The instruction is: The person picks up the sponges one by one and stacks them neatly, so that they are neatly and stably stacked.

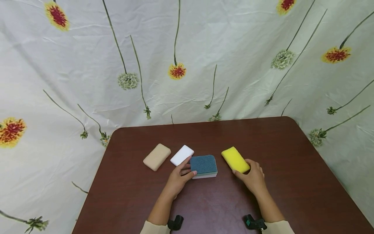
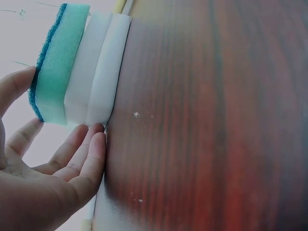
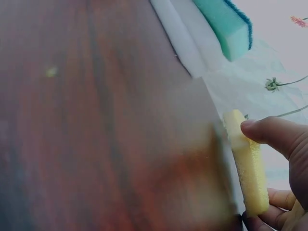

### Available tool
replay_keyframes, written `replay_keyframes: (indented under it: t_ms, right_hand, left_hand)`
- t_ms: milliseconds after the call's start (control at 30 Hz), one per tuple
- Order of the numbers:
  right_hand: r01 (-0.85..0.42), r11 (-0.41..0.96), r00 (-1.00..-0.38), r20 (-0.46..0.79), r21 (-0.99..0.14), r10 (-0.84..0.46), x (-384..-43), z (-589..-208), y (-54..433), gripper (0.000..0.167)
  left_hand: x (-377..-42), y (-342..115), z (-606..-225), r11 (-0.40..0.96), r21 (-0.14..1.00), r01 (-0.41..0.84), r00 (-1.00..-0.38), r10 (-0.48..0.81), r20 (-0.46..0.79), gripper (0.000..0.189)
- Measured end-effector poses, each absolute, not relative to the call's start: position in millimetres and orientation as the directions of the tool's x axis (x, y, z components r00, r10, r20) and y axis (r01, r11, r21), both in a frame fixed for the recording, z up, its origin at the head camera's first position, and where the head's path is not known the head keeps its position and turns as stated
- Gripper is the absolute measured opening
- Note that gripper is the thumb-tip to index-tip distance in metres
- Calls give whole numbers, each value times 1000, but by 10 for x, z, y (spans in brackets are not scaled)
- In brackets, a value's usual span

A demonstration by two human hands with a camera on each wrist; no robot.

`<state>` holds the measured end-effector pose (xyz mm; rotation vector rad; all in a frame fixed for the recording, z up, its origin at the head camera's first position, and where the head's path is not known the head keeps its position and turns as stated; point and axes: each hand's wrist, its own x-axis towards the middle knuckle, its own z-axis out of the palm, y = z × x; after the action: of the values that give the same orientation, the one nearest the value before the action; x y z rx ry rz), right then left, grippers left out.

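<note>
A stack of sponges stands mid-table: a green sponge with a blue scouring top (image 1: pixel 203 164) lies over two white sponges (image 2: pixel 98 70). My left hand (image 1: pixel 178 178) is at the stack's left side, its fingers loosely spread, with fingertips touching or very near the edges. To the right, my right hand (image 1: pixel 253 177) holds a yellow sponge (image 1: pixel 235 159) between thumb and fingers at its near end. In the right wrist view the thumb (image 3: pixel 272 132) presses the sponge's upper part, with fingers at the lower end. The sponge appears to lie on the table.
Left of the stack lie a white sponge (image 1: pixel 182 155) and, farther left, a beige sponge (image 1: pixel 157 157). All rest on a dark brown table (image 1: pixel 131 201) with rounded far corners. Behind it hangs a white flower-patterned cloth (image 1: pixel 233 42).
</note>
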<state>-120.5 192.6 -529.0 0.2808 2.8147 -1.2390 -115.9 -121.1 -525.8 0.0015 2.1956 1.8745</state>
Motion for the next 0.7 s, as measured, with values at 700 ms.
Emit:
replay_keyframes:
  t_ms: [700]
  right_hand:
    - [176, 382, -984, -162, -907, 70, -1286, -5173, 1897, 82]
  left_hand:
    - [-1147, -1195, -5224, 173, 972, -160, -970, 157, -188, 73]
